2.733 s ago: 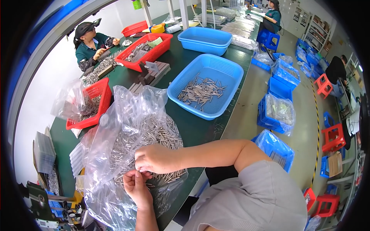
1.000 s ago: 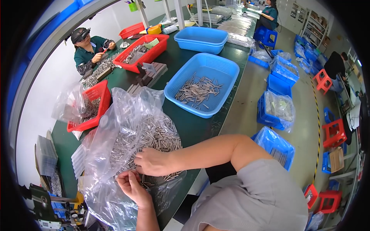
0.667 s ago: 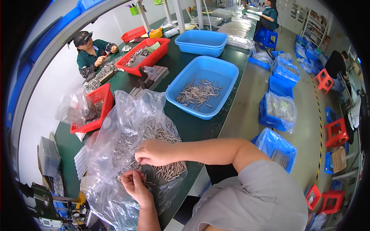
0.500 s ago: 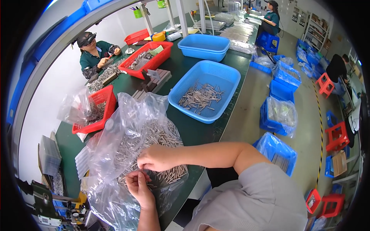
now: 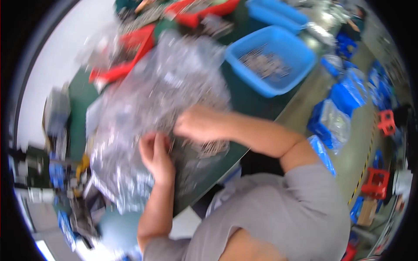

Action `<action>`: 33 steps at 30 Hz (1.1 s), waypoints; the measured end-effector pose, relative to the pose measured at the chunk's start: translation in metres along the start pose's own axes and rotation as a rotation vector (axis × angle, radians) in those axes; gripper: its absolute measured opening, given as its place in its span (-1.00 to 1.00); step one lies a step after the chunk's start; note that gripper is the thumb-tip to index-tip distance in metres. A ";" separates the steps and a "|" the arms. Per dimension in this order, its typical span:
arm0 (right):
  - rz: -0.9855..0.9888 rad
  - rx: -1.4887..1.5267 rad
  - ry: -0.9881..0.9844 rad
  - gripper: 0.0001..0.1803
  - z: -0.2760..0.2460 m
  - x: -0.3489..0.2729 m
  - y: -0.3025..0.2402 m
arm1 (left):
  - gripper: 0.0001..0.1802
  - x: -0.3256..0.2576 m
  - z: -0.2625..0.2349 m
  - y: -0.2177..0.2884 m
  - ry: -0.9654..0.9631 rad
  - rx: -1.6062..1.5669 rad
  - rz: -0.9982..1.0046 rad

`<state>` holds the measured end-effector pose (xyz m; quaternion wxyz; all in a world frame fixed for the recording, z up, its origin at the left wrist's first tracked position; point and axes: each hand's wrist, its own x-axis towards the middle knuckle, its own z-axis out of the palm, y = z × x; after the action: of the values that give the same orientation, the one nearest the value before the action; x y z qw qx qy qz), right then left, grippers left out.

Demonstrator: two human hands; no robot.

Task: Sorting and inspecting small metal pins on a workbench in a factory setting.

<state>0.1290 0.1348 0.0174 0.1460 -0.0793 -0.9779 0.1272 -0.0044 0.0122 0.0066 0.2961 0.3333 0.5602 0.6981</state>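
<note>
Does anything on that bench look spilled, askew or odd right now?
Nothing clearly stands out: thin metal pins lie heaped at the clear plastic bag, and others lie inside the blue basket. Blur could hide small damage or strays.

ok so I'm seeing a green bench (image 5: 244,99) on my feed | clear plastic bag (image 5: 115,124) sprawling over the near part | blue basket (image 5: 281,42) sitting beyond its right | blue basin (image 5: 278,16) resting behind that | red basket (image 5: 116,73) sitting far left | larger red tray (image 5: 190,20) blurring up top
</note>
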 end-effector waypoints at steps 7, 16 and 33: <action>0.201 0.388 0.171 -0.84 -0.017 0.005 0.011 | -0.93 0.008 -0.008 -0.006 -0.029 -0.184 -0.015; 0.366 1.053 0.180 -0.91 -0.018 0.001 0.000 | -0.90 -0.005 -0.008 -0.005 -0.247 -0.291 -0.118; 0.250 1.295 0.123 -0.87 -0.013 0.004 -0.009 | -0.95 -0.006 -0.003 -0.003 -0.326 -0.368 -0.195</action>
<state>0.1278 0.1300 0.0332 0.2040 -0.0956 -0.6770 0.7006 -0.0030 0.0058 0.0021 0.5039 0.3264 0.3983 0.6935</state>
